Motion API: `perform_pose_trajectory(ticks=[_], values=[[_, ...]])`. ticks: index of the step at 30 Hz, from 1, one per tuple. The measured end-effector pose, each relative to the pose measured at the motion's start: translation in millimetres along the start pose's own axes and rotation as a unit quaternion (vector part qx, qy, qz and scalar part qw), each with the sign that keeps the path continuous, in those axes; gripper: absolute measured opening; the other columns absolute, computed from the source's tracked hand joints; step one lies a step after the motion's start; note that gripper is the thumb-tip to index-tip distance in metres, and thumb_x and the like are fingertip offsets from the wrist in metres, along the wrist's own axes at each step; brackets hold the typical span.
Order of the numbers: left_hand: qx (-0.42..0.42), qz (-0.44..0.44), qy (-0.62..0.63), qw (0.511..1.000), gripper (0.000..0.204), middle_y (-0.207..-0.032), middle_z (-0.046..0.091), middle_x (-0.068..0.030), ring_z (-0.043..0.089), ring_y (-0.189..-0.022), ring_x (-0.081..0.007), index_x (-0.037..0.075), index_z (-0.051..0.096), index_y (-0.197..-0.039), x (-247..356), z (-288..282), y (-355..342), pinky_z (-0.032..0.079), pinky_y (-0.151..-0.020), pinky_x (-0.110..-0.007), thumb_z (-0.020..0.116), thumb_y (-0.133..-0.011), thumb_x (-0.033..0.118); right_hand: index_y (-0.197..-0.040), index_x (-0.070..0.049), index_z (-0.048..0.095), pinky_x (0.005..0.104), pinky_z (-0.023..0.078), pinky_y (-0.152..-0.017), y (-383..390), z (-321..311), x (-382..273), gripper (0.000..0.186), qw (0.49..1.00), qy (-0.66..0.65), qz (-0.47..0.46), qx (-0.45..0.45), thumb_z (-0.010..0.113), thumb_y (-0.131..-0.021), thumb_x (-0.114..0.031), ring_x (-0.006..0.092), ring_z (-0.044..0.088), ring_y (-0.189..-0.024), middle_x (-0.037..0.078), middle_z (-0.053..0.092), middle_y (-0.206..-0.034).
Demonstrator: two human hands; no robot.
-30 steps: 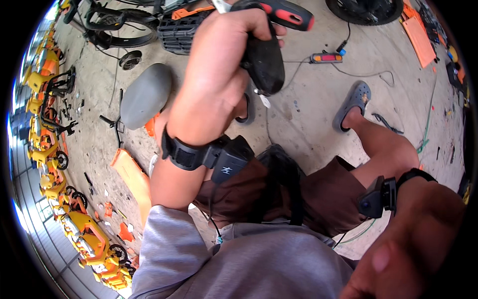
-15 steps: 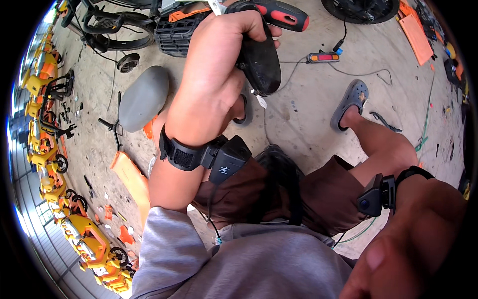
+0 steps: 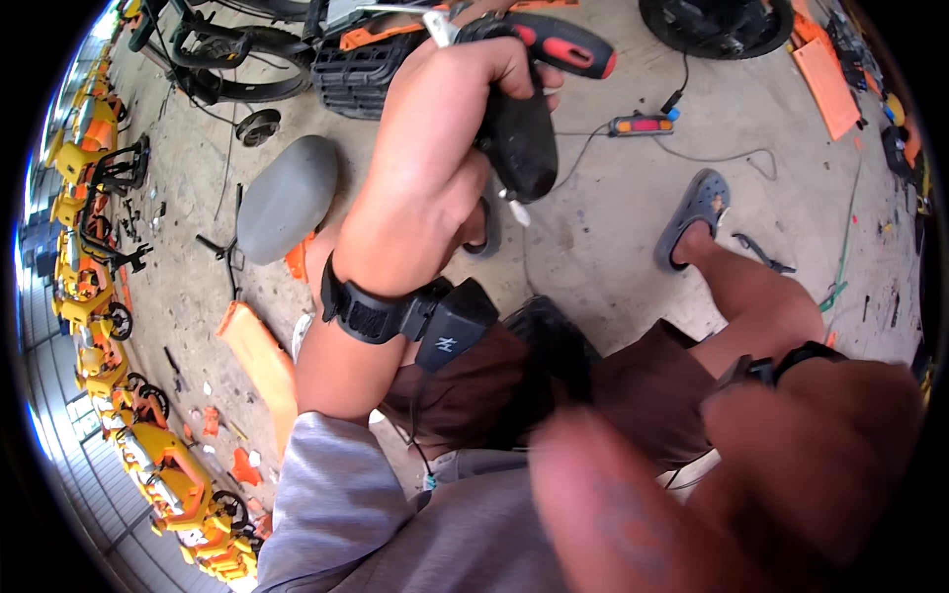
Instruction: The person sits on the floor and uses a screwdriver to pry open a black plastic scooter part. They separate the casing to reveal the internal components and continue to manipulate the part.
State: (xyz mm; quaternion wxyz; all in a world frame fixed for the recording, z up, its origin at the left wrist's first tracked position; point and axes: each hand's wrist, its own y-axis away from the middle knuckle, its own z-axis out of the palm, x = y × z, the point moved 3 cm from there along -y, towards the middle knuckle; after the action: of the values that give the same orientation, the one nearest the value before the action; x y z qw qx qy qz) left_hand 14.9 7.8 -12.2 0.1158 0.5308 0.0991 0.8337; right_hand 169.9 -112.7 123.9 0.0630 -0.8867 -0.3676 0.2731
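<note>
My left hand (image 3: 440, 114) is raised at the top middle, closed around a long black part (image 3: 524, 148) with a rounded lower end. I cannot make out what the part is. A white tip (image 3: 518, 211) shows at its bottom and a white strip (image 3: 438, 27) above my knuckles. Beside my fingers a black and red tool handle (image 3: 571, 46) points right; whether my hand grips it too is unclear. My right hand (image 3: 633, 504) is close to the camera at the lower right, smeared by motion, so its fingers cannot be read.
On the concrete floor lie a grey oval seat-like piece (image 3: 287, 201), an orange panel (image 3: 259, 361), a small light with a cable (image 3: 641, 126) and a black wheel (image 3: 717, 22). A black crate (image 3: 361, 74) stands ahead. Yellow vehicles (image 3: 163, 465) line the left side.
My right hand has swung up and leftward from the lower right corner toward the middle. My left hand stays nearly in place with the black part, which has tilted slightly.
</note>
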Motion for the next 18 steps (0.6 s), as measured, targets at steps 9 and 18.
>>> perform_pose_trajectory(ticks=[9, 18], values=[[-0.039, 0.015, -0.009, 0.999, 0.075, -0.086, 0.061, -0.0065, 0.055, -0.075, -0.011, 0.002, 0.045, -0.146, 10.4, 10.2, 1.5, 0.043, -0.065, -0.021, 0.047, -0.072, -0.008, -0.087, -0.001, 0.069, 0.0278, 0.041, -0.044, -27.7, 7.1, 69.9, 0.015, 0.969, -0.077, -0.123, 0.199, 0.072, -0.078, -0.012, 0.018, 0.055, -0.053, 0.004, 0.062, -0.07], [-0.092, 0.034, -0.094, 0.991, 0.077, -0.094, 0.063, -0.0024, 0.055, -0.081, -0.0102, 0.006, 0.048, -0.145, 10.6, 23.6, 10.0, 0.045, -0.074, -0.022, 0.049, -0.07, -0.008, -0.133, -0.002, 0.054, 0.0239, 0.047, -0.064, -23.8, 70.2, 162.8, 0.046, 0.897, -0.368, 0.224, 0.099, 0.069, -0.091, -0.015, 0.0111, 0.062, -0.091, 0.009, 0.065, -0.113]])
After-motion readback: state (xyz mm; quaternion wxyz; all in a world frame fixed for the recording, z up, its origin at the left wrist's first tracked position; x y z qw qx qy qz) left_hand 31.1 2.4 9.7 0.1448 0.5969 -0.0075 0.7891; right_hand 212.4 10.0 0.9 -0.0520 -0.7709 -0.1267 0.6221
